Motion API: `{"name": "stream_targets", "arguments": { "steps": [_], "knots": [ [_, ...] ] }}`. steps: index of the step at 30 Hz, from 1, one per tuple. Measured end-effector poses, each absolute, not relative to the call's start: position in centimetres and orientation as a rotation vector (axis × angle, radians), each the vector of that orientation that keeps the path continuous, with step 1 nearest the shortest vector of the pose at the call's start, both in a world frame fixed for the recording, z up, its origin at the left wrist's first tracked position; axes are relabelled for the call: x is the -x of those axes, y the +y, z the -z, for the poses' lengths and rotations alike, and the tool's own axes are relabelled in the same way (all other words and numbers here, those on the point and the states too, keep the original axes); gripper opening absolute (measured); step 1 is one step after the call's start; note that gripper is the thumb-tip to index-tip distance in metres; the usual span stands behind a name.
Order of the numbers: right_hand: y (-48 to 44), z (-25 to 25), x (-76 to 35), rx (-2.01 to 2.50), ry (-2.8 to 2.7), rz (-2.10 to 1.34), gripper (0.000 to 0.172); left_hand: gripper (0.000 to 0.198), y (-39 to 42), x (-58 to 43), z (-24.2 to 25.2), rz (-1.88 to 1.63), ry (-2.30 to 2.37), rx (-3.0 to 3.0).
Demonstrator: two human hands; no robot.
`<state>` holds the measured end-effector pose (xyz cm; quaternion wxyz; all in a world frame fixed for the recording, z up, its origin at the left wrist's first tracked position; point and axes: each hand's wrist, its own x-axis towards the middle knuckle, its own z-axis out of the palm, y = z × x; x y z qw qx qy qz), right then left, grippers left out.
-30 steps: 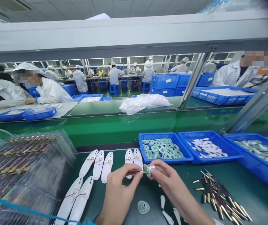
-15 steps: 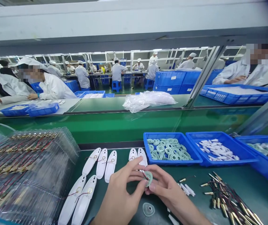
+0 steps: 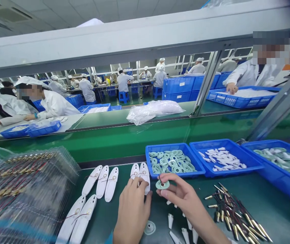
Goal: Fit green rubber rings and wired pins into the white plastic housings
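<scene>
My right hand (image 3: pixel 179 191) pinches a small pale-green, oval rubbery piece (image 3: pixel 162 185) between thumb and fingers, with a dark wire rising from its centre. My left hand (image 3: pixel 134 206) curls around the lower end of a long white plastic casing (image 3: pixel 145 172) lying on the bench. Beside that casing lies another white casing (image 3: pixel 135 169), partly behind my fingers. On the bench below my hands rests a translucent cup-like piece (image 3: pixel 149 227). Several small white plastic tips (image 3: pixel 170 221) lie scattered under my right wrist.
Several white casings with wires (image 3: pixel 101 181) lie at left, near stacked clear trays of wired parts (image 3: pixel 28 193). Blue bins hold green rings (image 3: pixel 175 174), white tips (image 3: pixel 228 169) and mixed pieces. Wired brass-coloured cylinders (image 3: pixel 233 213) are piled at right. Co-workers in white sit beyond.
My left hand has let go of the green piece and moved down-left onto a white casing. My right hand keeps the green piece, now turned flatter. The view has shifted slightly.
</scene>
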<state>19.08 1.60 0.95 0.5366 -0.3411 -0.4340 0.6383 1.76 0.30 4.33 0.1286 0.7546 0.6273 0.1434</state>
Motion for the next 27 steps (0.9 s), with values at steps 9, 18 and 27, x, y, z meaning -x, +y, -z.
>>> {"name": "stream_targets", "arguments": {
  "steps": [9, 18, 27],
  "knots": [
    [1.5, -0.4, -20.1, 0.859, -0.938, -1.456, 0.028, 0.011, 0.6, -4.0, -5.0, -0.208, 1.941, -2.248],
    [1.4, -2.3, -19.9, 0.707, -0.671, -1.469, 0.053, 0.040, 1.0, -4.7, -5.0, -0.328, 1.977, -2.073],
    [1.5, -3.0, -20.2, 0.700, -0.650, -1.458, 0.044, 0.060, -1.0, -0.3, -5.0, -0.707, 1.729, -1.738]
  ]
}}
